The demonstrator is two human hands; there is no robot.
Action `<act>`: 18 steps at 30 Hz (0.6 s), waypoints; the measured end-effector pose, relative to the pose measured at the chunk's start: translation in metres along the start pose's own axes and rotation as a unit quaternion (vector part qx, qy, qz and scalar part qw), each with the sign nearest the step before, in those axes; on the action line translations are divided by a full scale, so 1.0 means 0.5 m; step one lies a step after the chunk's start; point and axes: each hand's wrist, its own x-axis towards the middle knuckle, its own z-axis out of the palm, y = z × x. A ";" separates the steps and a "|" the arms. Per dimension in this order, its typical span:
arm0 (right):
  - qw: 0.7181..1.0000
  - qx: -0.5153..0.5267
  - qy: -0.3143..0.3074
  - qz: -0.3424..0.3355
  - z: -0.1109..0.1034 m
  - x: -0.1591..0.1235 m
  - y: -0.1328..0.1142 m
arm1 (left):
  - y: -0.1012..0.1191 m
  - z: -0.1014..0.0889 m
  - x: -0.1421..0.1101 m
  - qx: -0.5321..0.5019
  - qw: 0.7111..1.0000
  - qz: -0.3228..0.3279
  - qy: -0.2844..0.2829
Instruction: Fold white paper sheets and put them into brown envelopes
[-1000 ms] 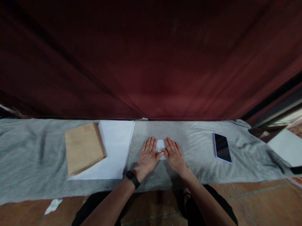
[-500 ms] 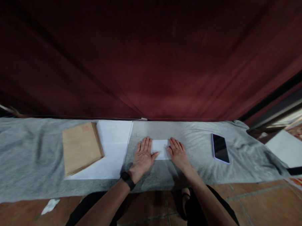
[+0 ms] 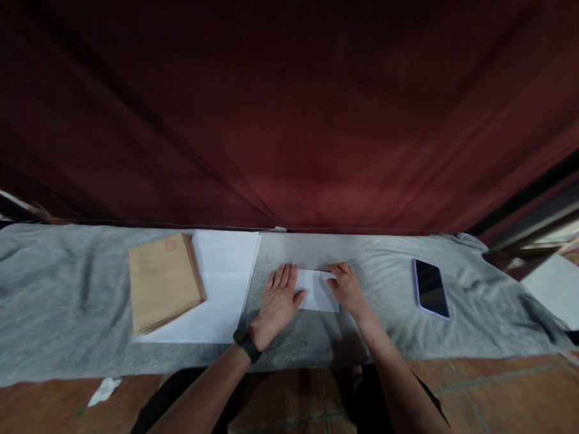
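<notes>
- Change: right hand was flat on the right end of the small white paper; fingers now bent at its far right corner, near right corner uncovered. Reads as a shift from pressing to handling that edge.
- Left hand: open and flat at the left end, thumb on paper. Right: curled; can't tell if it's pinching.
- Paper lies flat on the grey cloth between the hands, between the white sheets and the phone.
- Long axis looks left-right, right end turned slightly toward the person; left end partly covered.
</notes>
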 end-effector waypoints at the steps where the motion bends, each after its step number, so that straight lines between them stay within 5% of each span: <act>1: 1.000 0.027 0.003 -0.001 -0.004 0.003 0.001 | -0.003 -0.001 0.004 -0.008 1.000 -0.002 0.001; 9: 0.966 0.219 0.132 -0.043 -0.056 0.011 -0.016 | -0.009 -0.062 0.039 -0.126 0.988 0.000 0.094; 14: 0.959 0.196 0.178 -0.101 -0.091 -0.011 -0.026 | -0.012 -0.105 0.030 -0.070 0.983 0.046 0.165; 18: 0.973 0.120 0.136 -0.141 -0.093 -0.034 -0.017 | -0.016 -0.100 0.013 -0.006 0.986 0.111 0.121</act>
